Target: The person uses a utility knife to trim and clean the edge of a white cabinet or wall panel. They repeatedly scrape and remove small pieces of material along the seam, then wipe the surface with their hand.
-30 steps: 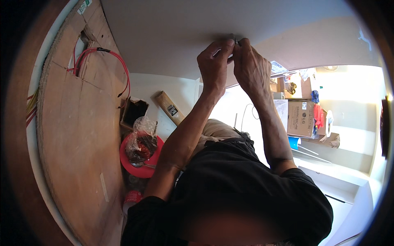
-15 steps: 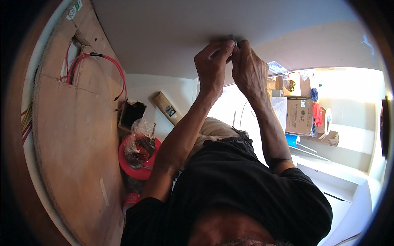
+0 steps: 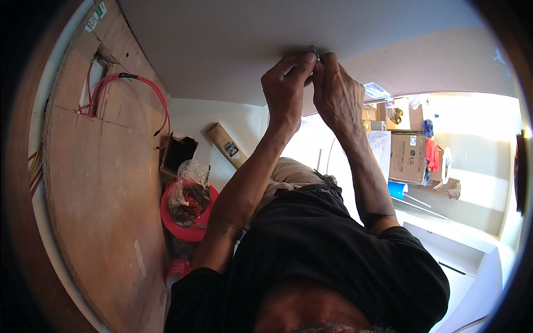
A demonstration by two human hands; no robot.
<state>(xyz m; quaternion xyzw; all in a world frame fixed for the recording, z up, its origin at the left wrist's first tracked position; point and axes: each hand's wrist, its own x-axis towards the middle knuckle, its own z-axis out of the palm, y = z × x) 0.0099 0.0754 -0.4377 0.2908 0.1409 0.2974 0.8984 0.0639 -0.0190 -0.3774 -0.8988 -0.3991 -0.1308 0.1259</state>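
Note:
My left hand (image 3: 286,89) is pinched at a small metal fitting (image 3: 314,51) against the underside of a grey panel (image 3: 227,44) above me. My right hand (image 3: 336,97) is closed beside it, fingertips at the same fitting. The fingers hide most of the fitting, and I cannot tell exactly what it is. Both forearms reach up from my dark T-shirt, with the two hands almost touching.
On the left stands a plywood board (image 3: 94,205) with red wires (image 3: 150,83) through a cutout. Behind my left arm are a red plate (image 3: 171,219) holding a plastic bag, and a wooden piece (image 3: 225,144). At right are cardboard boxes (image 3: 406,172) and white shelving (image 3: 466,250).
Both hands have shifted very slightly left in the picture and stay at the same spot on the panel. The plywood board and wires appear slightly shifted left too.

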